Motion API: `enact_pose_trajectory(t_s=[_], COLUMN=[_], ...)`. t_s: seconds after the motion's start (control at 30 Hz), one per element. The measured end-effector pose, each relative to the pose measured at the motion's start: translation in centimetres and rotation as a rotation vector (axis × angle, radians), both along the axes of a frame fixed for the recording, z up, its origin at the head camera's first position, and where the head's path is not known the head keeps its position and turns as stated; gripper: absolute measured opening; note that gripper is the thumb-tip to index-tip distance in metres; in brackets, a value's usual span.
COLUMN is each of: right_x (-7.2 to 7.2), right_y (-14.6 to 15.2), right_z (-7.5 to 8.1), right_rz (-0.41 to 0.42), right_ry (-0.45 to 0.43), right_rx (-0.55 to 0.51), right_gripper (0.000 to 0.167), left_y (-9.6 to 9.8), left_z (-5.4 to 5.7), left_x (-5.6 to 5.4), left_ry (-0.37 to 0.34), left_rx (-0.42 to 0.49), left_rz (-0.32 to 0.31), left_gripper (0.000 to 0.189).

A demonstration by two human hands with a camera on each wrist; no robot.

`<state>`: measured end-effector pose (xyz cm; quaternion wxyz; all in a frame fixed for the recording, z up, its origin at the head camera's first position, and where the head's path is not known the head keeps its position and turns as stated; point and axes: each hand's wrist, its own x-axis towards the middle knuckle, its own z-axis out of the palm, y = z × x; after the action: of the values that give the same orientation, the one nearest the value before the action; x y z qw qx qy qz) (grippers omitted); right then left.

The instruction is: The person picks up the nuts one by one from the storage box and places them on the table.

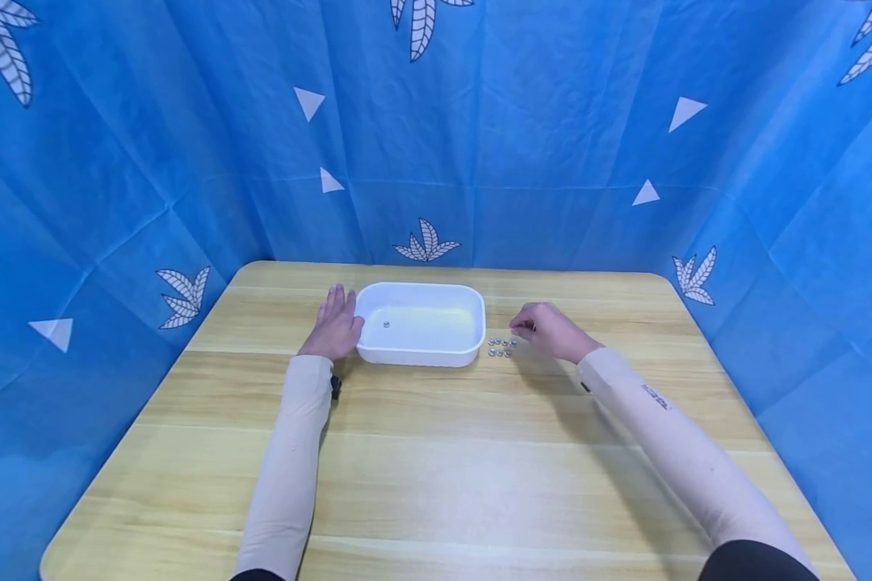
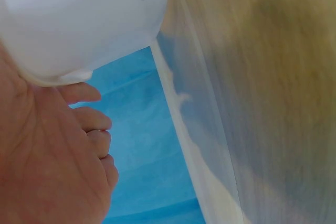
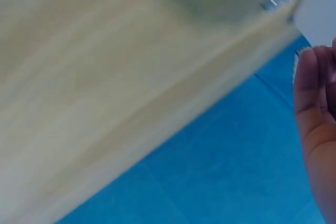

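A white rectangular plastic tub (image 1: 421,357) stands toward the back of the table, with one small silvery round piece (image 1: 387,324) lying in it. My left hand (image 1: 333,327) rests against the tub's left side, fingers pointing forward and thumb at the rim. The left wrist view shows its palm beside the tub wall (image 2: 84,24). To the right of the tub lie several silvery pieces (image 1: 500,353) in two short rows. Just above them hovers my right hand (image 1: 548,329), fingertips brought together. Whether a piece is between those fingertips is hidden.
The light wood table (image 1: 436,468) reaches back to a blue curtain (image 1: 552,145) with white leaf and triangle prints, which also hangs along both sides. A dark band (image 1: 337,387) shows at the left wrist.
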<state>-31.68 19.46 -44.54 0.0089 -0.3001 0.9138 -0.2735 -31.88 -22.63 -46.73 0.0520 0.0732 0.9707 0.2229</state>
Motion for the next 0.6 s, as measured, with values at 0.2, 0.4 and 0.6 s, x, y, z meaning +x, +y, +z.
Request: enact_pose_trajectory(t_s=[0.2,0.4,0.6], right_x=[-0.6,-1.2,-1.5], right_y=[-0.9,-2.9,-5.6], right_z=[1.9,3.1,3.9], right_rz=[-0.053,-0.035,-0.004], right_ry=[0.034,0.031,0.006], right_rx=[-0.033,-0.036,-0.007], right_gripper=[0.014,0.015,0.016], left_y=[0.0,0.0,0.1], left_z=[0.2,0.3,0.3], left_x=[0.1,0.1,0.1], left_ry=[0.004,0.001,0.005], left_rx=[-0.005,-0.005,-0.017], left_rz=[0.003,0.005,0.003], left_gripper=[0.07,0.071,0.071])
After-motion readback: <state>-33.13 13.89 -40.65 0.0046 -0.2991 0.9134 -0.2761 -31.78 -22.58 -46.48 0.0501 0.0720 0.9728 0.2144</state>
